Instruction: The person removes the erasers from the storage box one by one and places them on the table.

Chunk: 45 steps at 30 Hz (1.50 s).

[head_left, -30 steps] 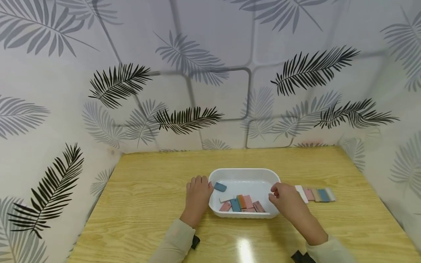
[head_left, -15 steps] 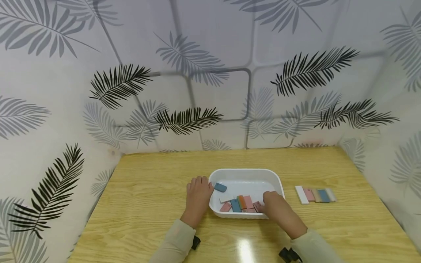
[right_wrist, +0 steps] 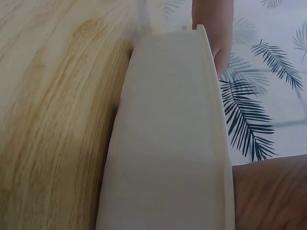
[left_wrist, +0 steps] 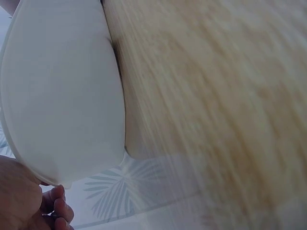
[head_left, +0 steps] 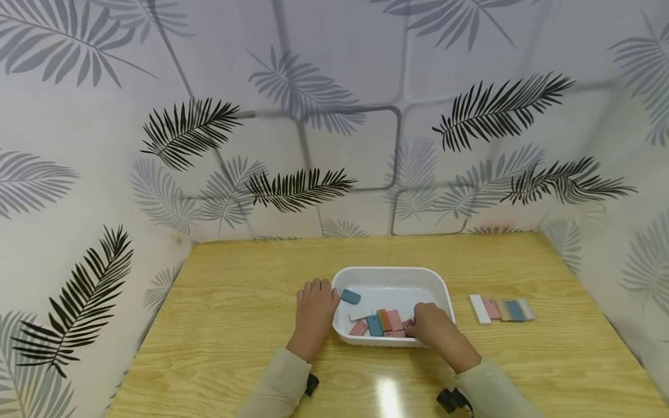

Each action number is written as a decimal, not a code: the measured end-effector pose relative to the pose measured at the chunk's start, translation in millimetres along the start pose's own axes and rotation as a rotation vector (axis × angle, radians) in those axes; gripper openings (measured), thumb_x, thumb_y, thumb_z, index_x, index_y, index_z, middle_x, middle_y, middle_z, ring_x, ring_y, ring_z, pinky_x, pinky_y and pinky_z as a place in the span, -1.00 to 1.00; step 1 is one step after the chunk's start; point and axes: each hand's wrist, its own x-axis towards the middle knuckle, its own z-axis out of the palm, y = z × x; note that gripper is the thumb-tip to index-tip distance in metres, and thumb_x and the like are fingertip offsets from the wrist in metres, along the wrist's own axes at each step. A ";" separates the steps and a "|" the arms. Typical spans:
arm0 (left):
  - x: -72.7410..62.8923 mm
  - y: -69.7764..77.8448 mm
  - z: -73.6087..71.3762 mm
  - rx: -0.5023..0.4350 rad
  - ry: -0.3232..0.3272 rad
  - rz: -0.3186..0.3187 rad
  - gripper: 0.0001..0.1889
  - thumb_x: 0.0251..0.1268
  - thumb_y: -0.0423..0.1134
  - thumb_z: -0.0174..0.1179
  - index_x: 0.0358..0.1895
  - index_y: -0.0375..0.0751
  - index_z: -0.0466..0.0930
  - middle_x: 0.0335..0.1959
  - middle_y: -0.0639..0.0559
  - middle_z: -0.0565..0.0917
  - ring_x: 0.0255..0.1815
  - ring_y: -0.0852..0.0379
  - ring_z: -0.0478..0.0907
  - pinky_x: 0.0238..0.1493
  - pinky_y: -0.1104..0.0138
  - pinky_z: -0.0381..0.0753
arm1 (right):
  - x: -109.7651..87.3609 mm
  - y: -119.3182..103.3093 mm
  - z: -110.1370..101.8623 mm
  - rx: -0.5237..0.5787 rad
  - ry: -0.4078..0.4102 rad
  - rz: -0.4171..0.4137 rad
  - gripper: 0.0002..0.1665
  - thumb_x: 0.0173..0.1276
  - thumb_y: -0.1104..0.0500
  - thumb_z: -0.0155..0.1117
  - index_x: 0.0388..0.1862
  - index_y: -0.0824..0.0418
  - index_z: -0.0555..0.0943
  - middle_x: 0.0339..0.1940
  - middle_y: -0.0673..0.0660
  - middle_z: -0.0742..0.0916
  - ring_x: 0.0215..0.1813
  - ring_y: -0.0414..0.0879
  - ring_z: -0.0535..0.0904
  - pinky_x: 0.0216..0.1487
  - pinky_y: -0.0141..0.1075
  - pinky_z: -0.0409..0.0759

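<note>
A white plastic tub point(head_left: 392, 273) with a raised rim stands on the wooden table. My left hand point(head_left: 315, 307) grips its left rim, and the left wrist view shows curled fingers point(left_wrist: 60, 211) at the rim. Inside the tub, my right hand point(head_left: 435, 331) pinches a small dusty-pink block point(head_left: 407, 326), mostly covered by the fingers. Beside it lie several flat rectangular blocks, among them a pink one point(head_left: 394, 319), an orange one point(head_left: 384, 319), a blue one point(head_left: 374, 326) and a white one point(head_left: 359, 316). Another blue block point(head_left: 350, 296) lies apart near the left wall.
Right of the tub, a row of blocks lies side by side on the table point(head_left: 235, 325): white point(head_left: 480, 309), pink point(head_left: 491, 309), tan point(head_left: 503, 310), blue point(head_left: 514, 310) and a pale one at the end. A leaf-patterned wall covering point(head_left: 334, 145) surrounds the table's back and sides.
My right hand has moved left and down from the tub's right rim to the dusty-pink block inside, uncovering the white block in the row. The left hand has stayed at the left rim.
</note>
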 end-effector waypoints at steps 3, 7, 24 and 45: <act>0.7 0.3 -1.0 -0.009 -0.005 -0.003 -0.76 0.36 -0.13 0.03 -0.26 -0.28 0.43 -0.43 -0.03 0.38 -0.36 0.03 0.26 -0.34 0.26 0.21 | 0.6 0.1 0.0 0.001 0.007 0.003 -0.68 0.06 0.22 0.33 -0.71 0.22 0.39 -0.71 0.04 0.41 -0.63 -0.10 0.31 -0.56 -0.28 0.25; 1.0 0.7 -1.6 -0.006 -0.001 -0.001 -0.76 0.35 -0.13 0.03 -0.26 -0.28 0.44 -0.43 -0.04 0.39 -0.36 0.03 0.28 -0.34 0.26 0.22 | 2.2 1.5 2.0 0.004 0.008 0.016 -0.68 0.06 0.20 0.32 -0.71 0.20 0.38 -0.71 0.03 0.40 -0.63 -0.11 0.30 -0.56 -0.28 0.23; 0.8 0.3 2.6 0.012 0.024 0.011 -0.77 0.36 -0.13 0.03 -0.27 -0.28 0.45 -0.42 -0.05 0.41 -0.36 0.02 0.29 -0.34 0.25 0.24 | 0.1 3.1 6.3 0.114 0.105 0.032 -0.70 0.15 0.05 0.29 -0.50 0.26 0.47 -0.60 0.06 0.50 -0.57 -0.10 0.37 -0.53 -0.28 0.30; -0.5 0.4 -0.8 -0.008 0.017 0.019 -0.77 0.36 -0.14 0.02 -0.26 -0.28 0.44 -0.43 -0.05 0.41 -0.37 0.03 0.27 -0.35 0.26 0.22 | -11.6 -2.4 -37.6 0.259 0.297 -0.014 -0.67 0.21 -0.01 0.24 -0.31 0.25 0.56 -0.49 0.04 0.60 -0.48 -0.13 0.46 -0.43 -0.27 0.44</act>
